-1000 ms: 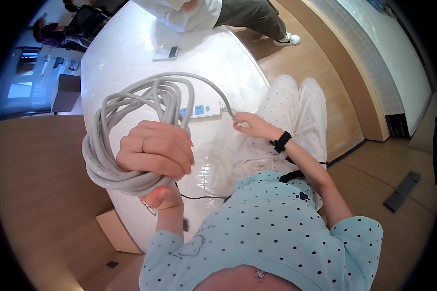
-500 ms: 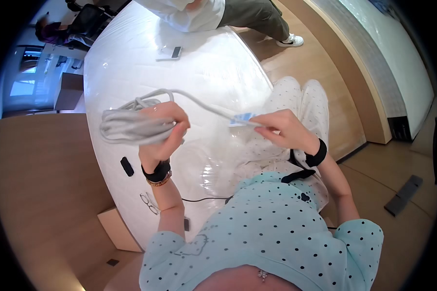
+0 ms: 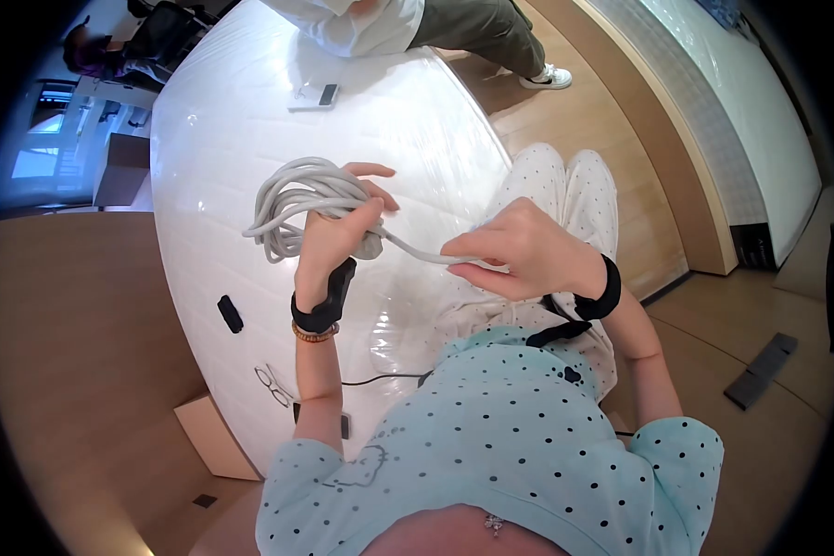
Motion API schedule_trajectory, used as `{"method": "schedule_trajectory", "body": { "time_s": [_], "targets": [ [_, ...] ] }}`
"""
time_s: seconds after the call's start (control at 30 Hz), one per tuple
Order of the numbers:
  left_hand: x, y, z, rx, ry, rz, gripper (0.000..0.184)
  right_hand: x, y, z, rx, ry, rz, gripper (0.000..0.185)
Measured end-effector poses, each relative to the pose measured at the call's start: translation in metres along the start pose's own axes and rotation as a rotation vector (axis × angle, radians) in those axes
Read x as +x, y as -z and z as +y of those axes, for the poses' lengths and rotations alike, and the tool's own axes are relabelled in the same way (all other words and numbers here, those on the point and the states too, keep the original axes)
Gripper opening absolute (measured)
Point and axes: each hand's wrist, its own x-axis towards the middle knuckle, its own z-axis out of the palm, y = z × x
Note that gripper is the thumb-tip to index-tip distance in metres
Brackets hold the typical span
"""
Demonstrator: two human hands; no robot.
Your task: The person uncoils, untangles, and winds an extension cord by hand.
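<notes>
A light grey cable (image 3: 296,190) is gathered into several loose loops. My left hand (image 3: 332,236) holds the bundle at its right side, the thumb across the loops and some fingers stretched out beyond them. Just below that thumb a pale grey rounded piece (image 3: 372,246) shows, perhaps the cable's end; its kind is unclear. From the bundle a single length runs right to my right hand (image 3: 524,250), whose thumb and fingers pinch it. What lies inside that grip is partly hidden. Both hands are above the mattress, the right one close to my legs.
I sit on a plastic-covered mattress (image 3: 417,120). On it lie a phone (image 3: 328,94), a small black object (image 3: 230,314), glasses (image 3: 271,385) and a thin black cord (image 3: 380,378). Another person (image 3: 361,28) is at the far edge. A second wrapped mattress (image 3: 713,111) stands right.
The loops have swung up and turned in my left hand, from lying sideways to a rounder bundle. My right hand has moved slightly left, and the length between the hands is shorter.
</notes>
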Motion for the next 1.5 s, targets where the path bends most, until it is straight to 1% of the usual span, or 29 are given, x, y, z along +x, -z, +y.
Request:
{"method": "schedule_trajectory", "body": {
  "time_s": [0.07, 0.17, 0.27, 0.3, 0.4, 0.43, 0.53, 0.57, 0.67, 0.7, 0.8, 0.9, 0.93, 1.0, 1.03, 1.07, 1.13, 1.17, 1.27, 1.3, 1.4, 1.43, 1.5],
  "targets": [
    [0.003, 0.001, -0.011, 0.01, -0.107, 0.031, 0.017, 0.002, -0.003, 0.002, -0.041, 0.036, 0.0, 0.015],
    [-0.003, 0.0, -0.003, 0.027, 0.076, -0.143, 0.015, 0.007, -0.002, 0.006, -0.039, 0.047, -0.002, 0.014],
    [-0.006, -0.004, 0.003, 0.089, 0.207, -0.285, 0.02, 0.015, 0.006, 0.004, 0.022, 0.009, -0.028, 0.006],
    [-0.008, -0.004, 0.005, 0.162, 0.274, -0.332, 0.021, 0.018, 0.008, 0.005, 0.057, 0.016, -0.052, 0.007],
    [-0.011, -0.008, 0.006, -0.145, 0.352, -0.556, 0.018, 0.03, 0.014, 0.013, 0.126, 0.012, -0.108, 0.011],
    [-0.013, -0.008, -0.002, -0.231, 0.302, -0.578, 0.024, 0.032, 0.017, 0.016, 0.128, -0.001, -0.118, 0.012],
    [-0.022, -0.01, -0.028, -0.344, 0.289, -0.51, 0.038, 0.038, 0.023, 0.026, 0.184, -0.008, -0.153, 0.016],
    [-0.024, -0.013, -0.035, -0.338, 0.332, -0.476, 0.053, 0.042, 0.024, 0.028, 0.192, 0.007, -0.161, 0.016],
    [-0.022, -0.017, -0.027, -0.358, 0.254, -0.766, 0.056, 0.05, 0.016, 0.033, 0.283, 0.048, -0.193, 0.019],
    [-0.022, -0.024, -0.024, -0.318, 0.25, -0.822, 0.052, 0.052, 0.012, 0.035, 0.325, 0.06, -0.204, 0.02],
    [-0.024, -0.031, -0.024, -0.251, 0.298, -0.995, 0.044, 0.057, 0.004, 0.041, 0.399, -0.052, -0.288, 0.024],
    [-0.027, -0.027, -0.025, -0.574, 0.296, -1.028, 0.033, 0.053, 0.001, 0.05, 0.459, -0.014, -0.131, 0.026],
    [-0.029, -0.026, -0.025, -0.685, 0.292, -1.035, 0.03, 0.049, -0.002, 0.058, 0.482, -0.038, -0.082, 0.028],
    [-0.03, -0.023, -0.025, -0.808, 0.165, -1.06, 0.033, 0.035, -0.01, 0.083, 0.523, -0.082, 0.016, 0.03],
    [-0.029, -0.022, -0.019, -0.87, 0.096, -1.086, 0.034, 0.026, -0.014, 0.094, 0.528, -0.142, -0.033, 0.041],
    [-0.028, -0.022, -0.014, -0.93, 0.025, -1.109, 0.036, 0.016, -0.022, 0.099, 0.504, -0.199, -0.025, 0.044],
    [-0.025, -0.021, -0.009, -1.014, -0.107, -1.169, 0.03, 0.0, -0.043, 0.104, 0.457, -0.312, -0.008, 0.049],
    [-0.022, -0.02, -0.007, -1.034, -0.174, -1.208, 0.03, -0.006, -0.061, 0.114, 0.45, -0.209, -0.006, 0.055],
    [-0.015, -0.017, 0.001, -1.088, -0.375, -1.318, 0.027, -0.004, -0.075, 0.11, 0.64, -0.369, -0.114, 0.056],
    [-0.014, -0.016, 0.003, -1.103, -0.443, -1.352, 0.027, -0.003, -0.077, 0.112, 0.66, -0.442, -0.156, 0.054],
    [-0.019, -0.014, 0.007, -1.248, -0.503, -1.295, 0.028, -0.007, -0.088, 0.116, 0.715, -0.47, -0.167, 0.052],
    [-0.021, -0.011, 0.009, -1.261, -0.489, -1.257, 0.029, -0.009, -0.09, 0.116, 0.76, -0.483, -0.154, 0.051],
    [-0.018, -0.006, 0.008, -1.265, -0.531, -1.259, 0.03, -0.013, -0.092, 0.114, 0.848, -0.51, -0.127, 0.049]
  ]
}}
